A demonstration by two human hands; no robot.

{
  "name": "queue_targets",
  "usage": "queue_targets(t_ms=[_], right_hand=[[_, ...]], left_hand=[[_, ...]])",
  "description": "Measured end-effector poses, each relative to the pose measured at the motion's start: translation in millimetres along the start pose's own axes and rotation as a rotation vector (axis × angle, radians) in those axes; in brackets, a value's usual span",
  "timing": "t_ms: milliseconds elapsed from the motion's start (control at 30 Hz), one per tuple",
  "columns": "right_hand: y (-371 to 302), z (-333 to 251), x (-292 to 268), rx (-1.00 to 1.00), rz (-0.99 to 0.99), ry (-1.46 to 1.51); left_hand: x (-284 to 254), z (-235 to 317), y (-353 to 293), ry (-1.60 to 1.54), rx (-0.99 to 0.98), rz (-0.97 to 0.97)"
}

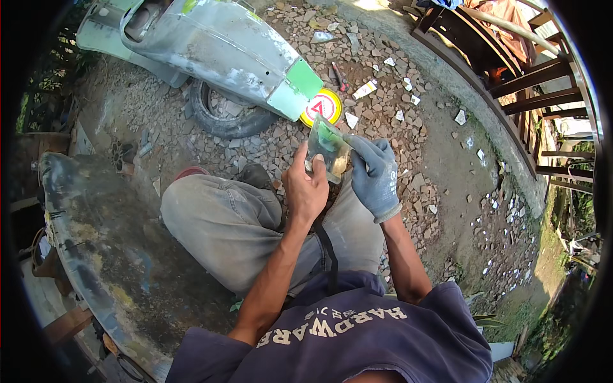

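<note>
My bare left hand (306, 188) grips a small, see-through plate (328, 148) by its lower left side, fingers behind and thumb in front. The plate is tilted, with pale green smears on its upper part and a tan patch low on its right. My right hand (378, 175), in a grey-blue work glove, is at the plate's right edge with fingers bent. Whatever lies between those fingertips is hidden. Just beyond the plate sits a round yellow tin lid (321, 105) with a white and red top.
A grey and green scooter body (217, 54) lies ahead, above a black tyre (223, 121). A white and yellow tube (365, 89) and a red-handled tool (338, 75) rest on the gravel (396, 127). A worn dark panel (121, 255) is at left, a wooden rack (530, 89) at right.
</note>
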State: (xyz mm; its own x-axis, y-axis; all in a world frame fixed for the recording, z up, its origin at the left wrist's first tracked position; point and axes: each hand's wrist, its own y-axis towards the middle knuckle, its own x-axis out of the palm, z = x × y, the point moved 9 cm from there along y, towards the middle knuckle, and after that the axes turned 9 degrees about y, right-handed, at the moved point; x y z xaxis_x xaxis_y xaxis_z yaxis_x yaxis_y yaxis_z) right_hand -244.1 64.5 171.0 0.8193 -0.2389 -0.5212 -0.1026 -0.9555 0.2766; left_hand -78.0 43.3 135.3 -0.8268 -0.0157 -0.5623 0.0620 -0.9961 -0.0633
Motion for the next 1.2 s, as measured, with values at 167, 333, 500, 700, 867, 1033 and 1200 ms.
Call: queue_targets(t_ms=[167,333,500,700,867,1033,1200], right_hand=[[2.1,-0.9,0.1,0.023,-0.065,0.096],[20.2,7.4,-23.4,0.059,-0.224,0.631],[19.4,12.8,-1.7,-0.144,-0.454,0.776],[14.3,27.2,-1.4,-0.145,-0.418,0.655],[14.7,39.0,-15.7,-0.097,-0.361,0.587],[13.0,40.4,-31.5,-0.141,-0.339,0.384],[3.7,53.7,-53.6,-0.221,-0.255,0.251]], left_hand=[[-11.3,-18.4,3.2,-0.065,-0.003,-0.036],[-10.0,-52.1,9.4,-0.854,-0.281,-0.245],[3.0,-68.3,-5.5,-1.055,-0.516,-0.332],[6.2,-61.5,-2.0,-1.079,-0.499,-0.309],[8.9,-48.3,-2.3,-1.082,-0.483,-0.307],[17.0,-58.6,-7.5,-1.094,-0.501,-0.341],[13.3,-77.6,-2.1,-1.159,-0.571,-0.298]])
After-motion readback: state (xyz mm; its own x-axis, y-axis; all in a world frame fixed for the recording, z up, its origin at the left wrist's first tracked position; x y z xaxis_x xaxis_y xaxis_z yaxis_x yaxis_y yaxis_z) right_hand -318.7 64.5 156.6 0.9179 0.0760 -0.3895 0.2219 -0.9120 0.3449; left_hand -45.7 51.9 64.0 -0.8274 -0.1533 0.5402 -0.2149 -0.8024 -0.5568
